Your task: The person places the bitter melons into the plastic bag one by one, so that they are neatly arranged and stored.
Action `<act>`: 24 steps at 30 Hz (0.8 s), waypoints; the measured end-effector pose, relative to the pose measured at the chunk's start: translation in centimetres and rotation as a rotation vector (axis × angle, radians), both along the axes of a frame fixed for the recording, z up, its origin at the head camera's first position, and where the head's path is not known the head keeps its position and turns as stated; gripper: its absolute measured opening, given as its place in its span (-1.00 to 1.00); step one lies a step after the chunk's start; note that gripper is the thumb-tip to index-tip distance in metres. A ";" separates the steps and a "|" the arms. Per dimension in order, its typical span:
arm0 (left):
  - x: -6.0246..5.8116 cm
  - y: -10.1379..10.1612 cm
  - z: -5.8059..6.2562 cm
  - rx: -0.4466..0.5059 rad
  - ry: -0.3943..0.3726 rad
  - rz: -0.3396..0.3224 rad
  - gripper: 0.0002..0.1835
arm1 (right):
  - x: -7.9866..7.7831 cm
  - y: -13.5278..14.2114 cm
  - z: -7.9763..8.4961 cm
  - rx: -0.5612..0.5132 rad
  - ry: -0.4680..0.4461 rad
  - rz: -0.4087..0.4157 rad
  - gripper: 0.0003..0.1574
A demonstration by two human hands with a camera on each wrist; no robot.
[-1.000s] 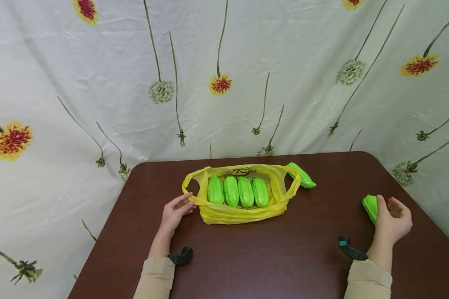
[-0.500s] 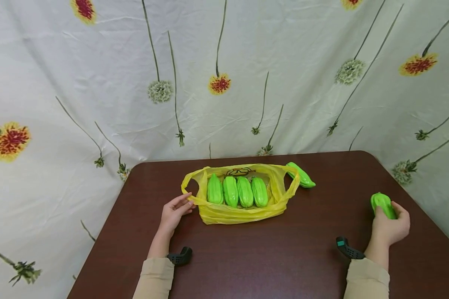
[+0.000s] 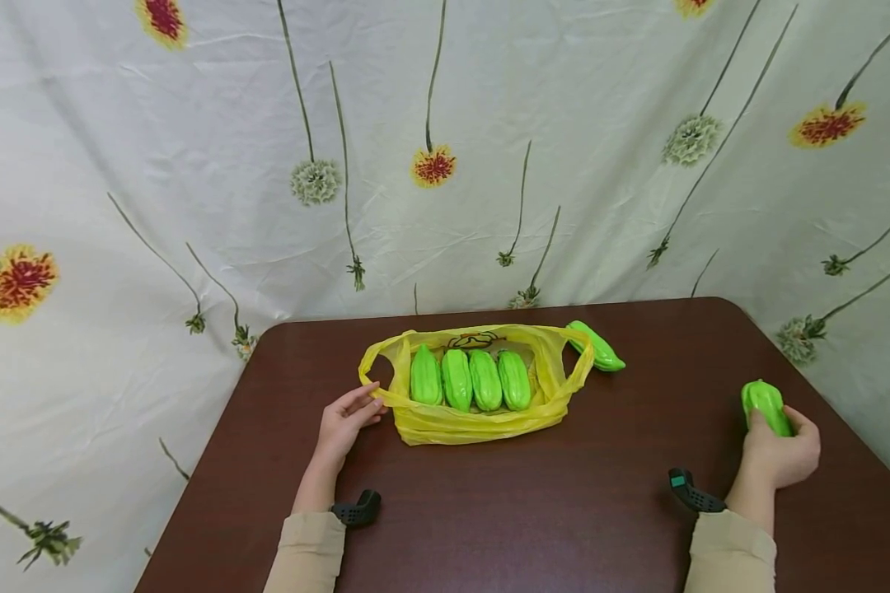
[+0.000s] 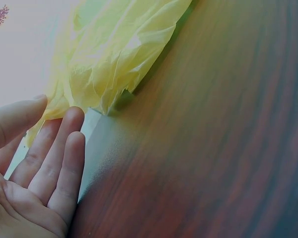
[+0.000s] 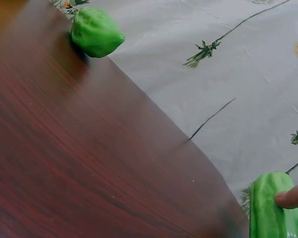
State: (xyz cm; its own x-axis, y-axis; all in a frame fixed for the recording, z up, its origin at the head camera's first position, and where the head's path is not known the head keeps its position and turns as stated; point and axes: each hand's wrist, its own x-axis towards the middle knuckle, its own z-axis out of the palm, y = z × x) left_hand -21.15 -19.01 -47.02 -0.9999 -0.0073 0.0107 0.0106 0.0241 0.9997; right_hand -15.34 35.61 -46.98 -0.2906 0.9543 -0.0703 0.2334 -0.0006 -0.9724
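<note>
An upright yellow plastic bag stands with its mouth spread, and several glossy green ribbed papaya-shaped fruits lie side by side in it. My left hand pinches the bag's left handle between thumb and fingers; in the left wrist view the thumb meets the yellow film. At the right side of the table, my right hand grips another such green fruit, thumb on its near side. The right wrist view has this fruit at the lower right corner, with a fingertip on it.
One more green fruit lies behind the bag's right handle, near the back edge of the dark wooden table. A white cloth with printed flowers hangs behind the table.
My right hand has taken hold of the green fruit at the right and turned it so that more of it shows. The left hand keeps its place at the bag's handle.
</note>
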 end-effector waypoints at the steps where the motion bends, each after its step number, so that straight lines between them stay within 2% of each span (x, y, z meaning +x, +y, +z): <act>1: 0.0 0.0 0.0 0.001 0.001 -0.001 -0.58 | 0.1 0.1 0.0 -0.012 -0.012 0.003 -0.52; 3: 0.0 0.0 0.0 0.000 0.002 0.001 -0.58 | 0.2 0.1 0.0 -0.039 -0.033 0.021 -0.55; 6: 0.0 0.0 -0.1 -0.002 0.000 0.003 -0.58 | 0.4 0.1 0.0 -0.112 -0.001 0.044 -0.61; 9: -0.2 -0.1 -0.3 -0.005 -0.002 0.001 -0.58 | 0.4 0.0 0.0 -0.163 0.066 0.043 -0.63; 17: -1.1 -0.6 -2.0 0.015 0.001 0.013 -0.55 | -0.1 -0.8 0.6 -0.187 0.192 0.070 -0.61; 24: -1.2 -0.5 -2.3 0.004 0.011 0.014 -0.53 | -0.6 -2.0 2.3 -0.330 0.363 0.125 -0.69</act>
